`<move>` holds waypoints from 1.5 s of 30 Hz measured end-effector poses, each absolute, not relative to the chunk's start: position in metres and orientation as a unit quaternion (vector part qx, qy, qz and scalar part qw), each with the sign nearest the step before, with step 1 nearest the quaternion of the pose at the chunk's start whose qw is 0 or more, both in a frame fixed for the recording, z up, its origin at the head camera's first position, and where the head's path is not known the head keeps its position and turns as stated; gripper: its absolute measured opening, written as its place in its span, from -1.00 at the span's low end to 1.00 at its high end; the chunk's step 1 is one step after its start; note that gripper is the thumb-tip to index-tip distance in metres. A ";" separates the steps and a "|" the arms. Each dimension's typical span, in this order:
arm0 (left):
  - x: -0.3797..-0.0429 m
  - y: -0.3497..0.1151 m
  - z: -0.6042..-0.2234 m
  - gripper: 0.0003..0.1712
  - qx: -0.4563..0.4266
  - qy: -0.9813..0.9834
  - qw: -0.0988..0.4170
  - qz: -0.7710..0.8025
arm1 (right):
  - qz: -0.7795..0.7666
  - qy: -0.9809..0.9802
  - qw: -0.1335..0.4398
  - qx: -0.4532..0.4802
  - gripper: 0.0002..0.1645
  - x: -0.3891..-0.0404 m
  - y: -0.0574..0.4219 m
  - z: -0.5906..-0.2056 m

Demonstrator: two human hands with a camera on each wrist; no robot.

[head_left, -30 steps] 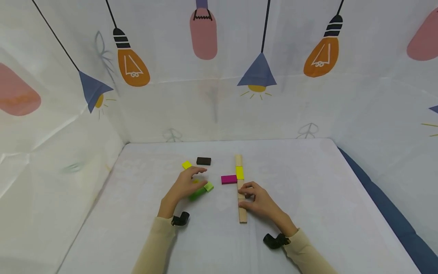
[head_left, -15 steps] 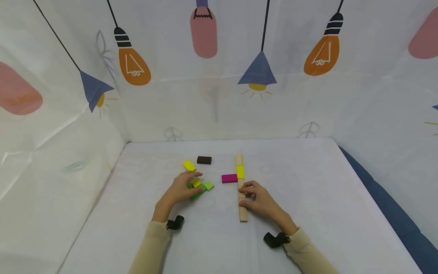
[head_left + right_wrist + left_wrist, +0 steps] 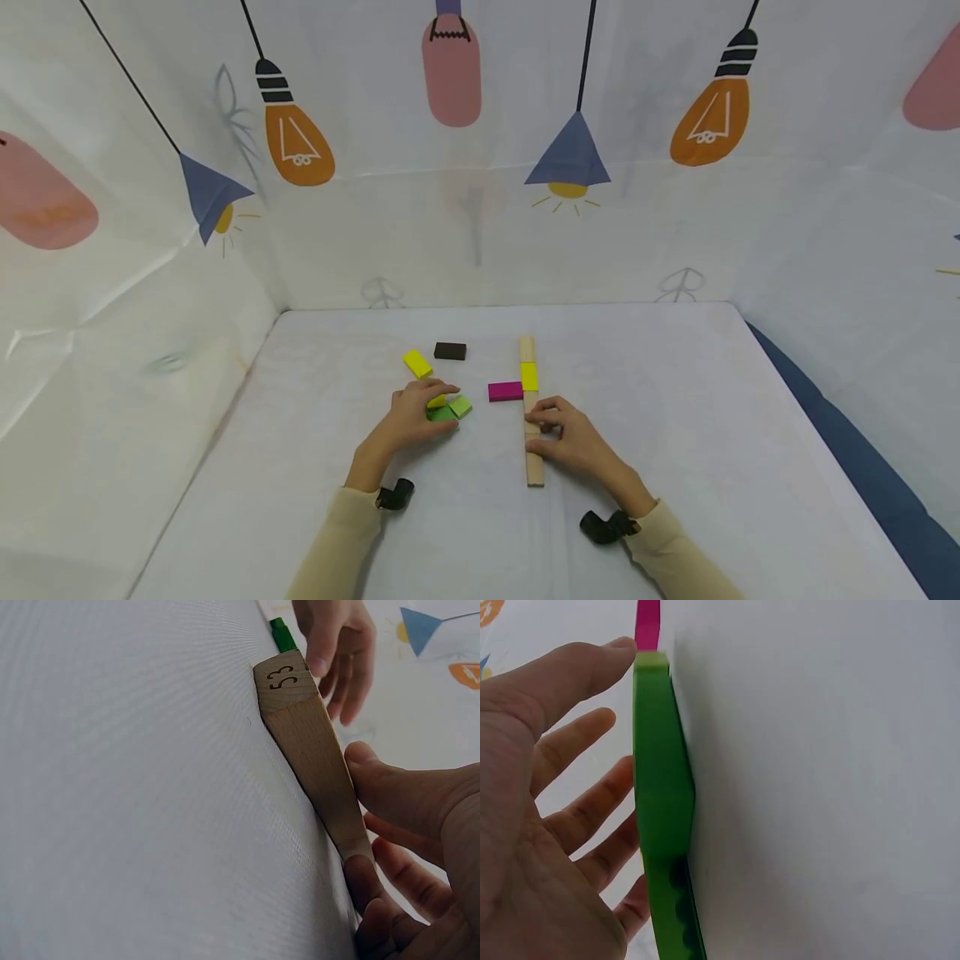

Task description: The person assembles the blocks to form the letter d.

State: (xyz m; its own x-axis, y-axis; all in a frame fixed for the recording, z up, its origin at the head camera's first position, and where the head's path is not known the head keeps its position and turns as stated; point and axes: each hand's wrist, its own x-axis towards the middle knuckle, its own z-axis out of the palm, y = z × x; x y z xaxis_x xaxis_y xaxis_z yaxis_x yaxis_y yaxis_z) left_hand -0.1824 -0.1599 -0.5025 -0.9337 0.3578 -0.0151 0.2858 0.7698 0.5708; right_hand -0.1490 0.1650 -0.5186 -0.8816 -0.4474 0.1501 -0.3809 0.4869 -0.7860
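Note:
Spread fingers and thumb of my left hand (image 3: 411, 412) arch over a small cluster: a green block (image 3: 442, 414), a light green block (image 3: 461, 407) and a yellow piece (image 3: 436, 402), partly hidden by the hand. Seen from the left wrist, the thumb reaches the light green end beside the long green side (image 3: 660, 750). My right hand (image 3: 572, 437) rests on a straight row of plain wooden blocks (image 3: 535, 473), thumb and fingertips on the wood, other fingers bent. In the right wrist view, the near wooden block (image 3: 315, 757) bears the number 53.
Within the row sits a yellow block (image 3: 529, 377), with a magenta block (image 3: 506, 392) jutting left beside it. Another yellow block (image 3: 417, 363) and a black block (image 3: 450, 351) lie farther back on the white table (image 3: 637, 375). A printed white curtain (image 3: 480, 217) stands behind.
My left hand drew back slightly left, then moved right again over the green cluster. The right hand stays on the wooden row. The blocks show no clear shift.

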 end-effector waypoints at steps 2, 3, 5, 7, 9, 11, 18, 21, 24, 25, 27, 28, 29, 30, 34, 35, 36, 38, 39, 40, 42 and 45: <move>-0.183 -0.153 -0.504 -0.46 0.179 0.941 0.053 0.284 | -0.446 0.861 0.039 -0.239 -0.47 -0.149 0.165 -0.519; -0.183 -0.150 -0.503 -0.49 0.180 0.941 0.049 0.281 | -0.446 0.862 0.040 -0.239 -0.47 -0.149 0.165 -0.519; -0.183 -0.144 -0.502 -0.58 0.179 0.944 0.037 0.273 | -0.446 0.862 0.040 -0.237 -0.47 -0.149 0.165 -0.519; -0.183 -0.141 -0.502 -0.68 0.173 0.946 0.030 0.272 | -0.446 0.862 0.040 -0.236 -0.47 -0.149 0.165 -0.519; -0.184 -0.140 -0.499 -0.76 0.162 0.947 0.027 0.276 | -0.447 0.862 0.039 -0.237 -0.47 -0.149 0.165 -0.519; -0.186 -0.142 -0.498 -0.79 0.146 0.948 0.028 0.281 | -0.447 0.861 0.038 -0.240 -0.48 -0.149 0.165 -0.518; -0.189 -0.163 -0.495 -0.77 0.100 0.948 0.037 0.298 | -0.442 0.864 0.035 -0.238 -0.47 -0.148 0.165 -0.517; -0.189 -0.175 -0.494 -0.75 0.098 0.949 0.029 0.299 | -0.444 0.864 0.039 -0.234 -0.47 -0.147 0.165 -0.518; -0.189 -0.187 -0.493 -0.73 0.092 0.950 0.021 0.298 | -0.445 0.864 0.041 -0.231 -0.47 -0.147 0.165 -0.519; -0.188 -0.190 -0.493 -0.72 0.090 0.951 0.016 0.296 | -0.446 0.864 0.041 -0.231 -0.47 -0.147 0.165 -0.519; -0.187 -0.196 -0.492 -0.71 0.083 0.952 0.008 0.293 | -0.446 0.863 0.039 -0.233 -0.47 -0.147 0.165 -0.520; -0.185 -0.198 -0.492 -0.69 0.080 0.953 0.005 0.293 | -0.446 0.863 0.037 -0.234 -0.47 -0.147 0.165 -0.520; -0.183 -0.200 -0.492 -0.68 0.078 0.953 0.001 0.292 | -0.447 0.863 0.035 -0.235 -0.48 -0.147 0.165 -0.520; -0.181 -0.201 -0.492 -0.66 0.075 0.954 -0.002 0.291 | -0.447 0.863 0.033 -0.235 -0.48 -0.148 0.165 -0.520; -0.165 -0.200 -0.492 -0.63 0.065 0.952 -0.024 0.299 | -0.446 0.863 0.029 -0.238 -0.49 -0.148 0.166 -0.521; -0.160 -0.198 -0.492 -0.63 0.064 0.950 -0.031 0.303 | -0.446 0.863 0.029 -0.238 -0.50 -0.148 0.166 -0.520; -0.154 -0.195 -0.492 -0.63 0.064 0.949 -0.038 0.308 | -0.445 0.863 0.030 -0.237 -0.50 -0.148 0.166 -0.520; -0.144 -0.189 -0.493 -0.62 0.070 0.946 -0.052 0.313 | -0.447 0.863 0.031 -0.235 -0.50 -0.148 0.165 -0.520; -0.140 -0.185 -0.493 -0.61 0.071 0.945 -0.055 0.313 | -0.447 0.863 0.031 -0.235 -0.50 -0.148 0.165 -0.519; -0.135 -0.181 -0.494 -0.59 0.069 0.944 -0.054 0.317 | -0.447 0.863 0.032 -0.233 -0.50 -0.148 0.165 -0.519; -0.128 -0.175 -0.495 -0.56 0.064 0.943 -0.050 0.324 | -0.447 0.863 0.032 -0.233 -0.50 -0.148 0.165 -0.519; -0.122 -0.169 -0.498 -0.48 0.042 0.938 -0.047 0.340 | -0.446 0.863 0.031 -0.233 -0.50 -0.149 0.164 -0.520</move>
State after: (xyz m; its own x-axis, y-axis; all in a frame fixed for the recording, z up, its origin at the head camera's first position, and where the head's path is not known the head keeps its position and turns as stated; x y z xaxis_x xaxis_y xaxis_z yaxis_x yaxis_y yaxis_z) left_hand -0.1225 -0.1690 -0.4980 -0.9919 0.0475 0.1179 0.1120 0.7653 0.6339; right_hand -0.1485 0.1644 -0.5196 -0.8892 -0.4306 0.1545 -0.3751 0.4930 -0.7850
